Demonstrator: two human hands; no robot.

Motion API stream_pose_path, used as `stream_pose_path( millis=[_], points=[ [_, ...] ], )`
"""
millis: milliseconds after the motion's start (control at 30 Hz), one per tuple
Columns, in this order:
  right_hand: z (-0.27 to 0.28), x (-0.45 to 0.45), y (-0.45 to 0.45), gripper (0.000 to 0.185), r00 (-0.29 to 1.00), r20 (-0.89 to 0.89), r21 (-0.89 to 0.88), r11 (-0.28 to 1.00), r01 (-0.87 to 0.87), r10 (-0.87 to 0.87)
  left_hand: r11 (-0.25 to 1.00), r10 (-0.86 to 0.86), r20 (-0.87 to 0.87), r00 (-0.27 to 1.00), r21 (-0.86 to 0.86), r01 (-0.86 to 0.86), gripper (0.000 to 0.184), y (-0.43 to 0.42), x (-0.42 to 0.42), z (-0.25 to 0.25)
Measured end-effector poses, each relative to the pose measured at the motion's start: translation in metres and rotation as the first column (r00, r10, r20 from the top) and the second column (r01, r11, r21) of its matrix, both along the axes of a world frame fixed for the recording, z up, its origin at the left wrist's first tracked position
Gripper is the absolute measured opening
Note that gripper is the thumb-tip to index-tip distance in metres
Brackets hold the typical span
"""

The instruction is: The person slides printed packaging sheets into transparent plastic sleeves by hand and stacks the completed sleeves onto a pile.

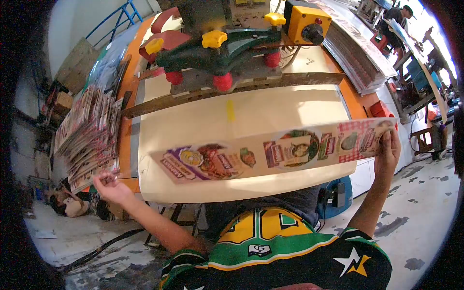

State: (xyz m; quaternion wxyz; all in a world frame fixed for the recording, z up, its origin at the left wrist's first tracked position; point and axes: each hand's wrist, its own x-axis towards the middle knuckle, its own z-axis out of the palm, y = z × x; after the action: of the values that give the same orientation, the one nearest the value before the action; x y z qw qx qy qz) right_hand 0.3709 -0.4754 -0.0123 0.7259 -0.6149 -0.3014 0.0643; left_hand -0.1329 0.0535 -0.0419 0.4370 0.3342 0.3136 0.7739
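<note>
My right hand (388, 147) is closed on the right end of a long printed cardboard sheet (256, 157), pinching its edge. The sheet carries food pictures and a red checked pattern. It hangs tilted over the cream-covered worktable (193, 116), its left end lower and slightly blurred. My left hand (115, 188) is off the sheet, beside the near end of a fanned stack of printed cardboard sheets (92, 135). Its fingers are loosely bent and apart, and I see nothing held in them.
A green clamp press with yellow knobs (214, 38) and red feet stands at the back, behind a metal bar (299, 79). An orange control box (308, 24) sits beside it. Another sheet stack (357, 58) lies at right. A person (398, 24) is far right.
</note>
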Motion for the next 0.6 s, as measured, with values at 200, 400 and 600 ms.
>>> stream_pose_path(
  millis=[200, 400, 600],
  points=[
    [0.014, -0.018, 0.042, 0.025, 0.986, -0.105, -0.054, 0.991, 0.124, -0.129, 0.818, 0.552, -0.2, 0.81, 0.322, -0.478, 0.035, -0.044, -0.03, 0.053],
    [-0.008, -0.011, 0.055, 0.026, 0.981, -0.185, -0.019, 0.998, 0.056, -0.058, 0.391, 0.906, -0.13, 0.403, 0.623, -0.678, 0.034, -0.092, -0.03, 0.106],
    [-0.021, -0.018, 0.083, 0.028, 0.977, -0.214, 0.01, 1.0, 0.015, -0.013, 0.83, 0.545, -0.724, 0.423, 0.396, -0.392, 0.031, -0.08, -0.044, 0.071]
  ],
)
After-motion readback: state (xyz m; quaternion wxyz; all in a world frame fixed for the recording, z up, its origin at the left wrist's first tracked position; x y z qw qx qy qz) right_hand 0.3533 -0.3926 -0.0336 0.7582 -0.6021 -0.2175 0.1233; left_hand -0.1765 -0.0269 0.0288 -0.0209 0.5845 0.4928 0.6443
